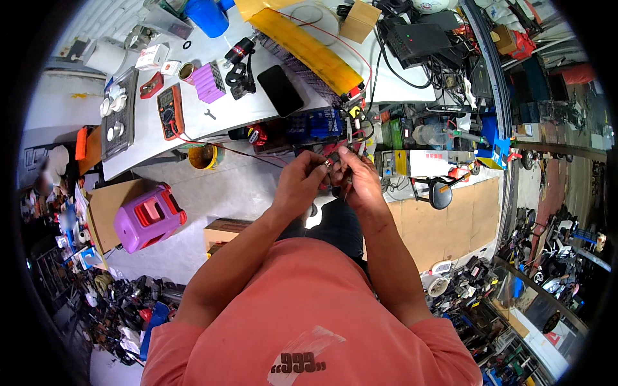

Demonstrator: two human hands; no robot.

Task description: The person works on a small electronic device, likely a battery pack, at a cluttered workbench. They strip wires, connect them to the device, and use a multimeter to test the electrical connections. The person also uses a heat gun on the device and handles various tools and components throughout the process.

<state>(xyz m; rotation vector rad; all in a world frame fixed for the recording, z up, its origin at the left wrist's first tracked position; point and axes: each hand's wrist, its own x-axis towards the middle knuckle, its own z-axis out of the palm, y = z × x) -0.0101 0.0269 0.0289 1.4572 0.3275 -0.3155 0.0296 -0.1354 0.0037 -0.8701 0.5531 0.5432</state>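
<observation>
My left hand and my right hand meet in front of my body, just below the bench edge, both with bent, closed fingers on a small metal part, perhaps a connector; its exact shape is too small to tell. Dark wires run around my right fingers, and a thin cable crosses from the orange multimeter toward my hands. Just beyond them lie a blue battery pack under the bench edge and a long yellow-topped pack on the bench.
The white bench holds a black phone, a wrench, purple cell holders and tangled cables. A yellow bucket and purple carrier sit at left. At right are a round black stool, cardboard and cluttered parts.
</observation>
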